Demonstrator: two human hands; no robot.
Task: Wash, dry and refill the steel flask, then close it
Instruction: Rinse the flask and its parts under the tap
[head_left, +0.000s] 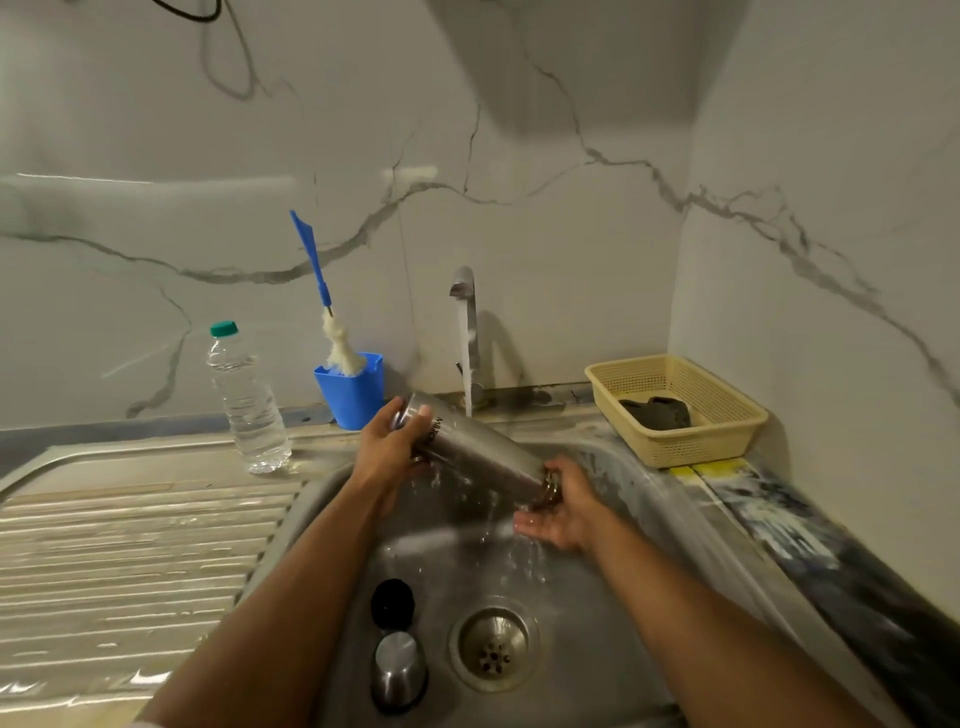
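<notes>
Flask (470, 449), the one steel flask, is tilted over the sink (644, 499): my left hand (387, 452) grips its upper end with curled fingers, and my right hand (561, 512) lies open under its lower end, where water spills. One tap (465, 306) runs behind it. In the sink lie two caps, one black cap (392, 603) and one steel cap (399, 670); on the surface stand one plastic bottle (247, 400), one blue cup (353, 389) with one brush (324, 296), and one basket (675, 410).

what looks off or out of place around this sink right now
The flask's cap lies on its side in the sink basin beside the drain, where splashing water can reach it. The tap runs behind the tilted steel flask, not into it. Nothing looks damaged.
</notes>
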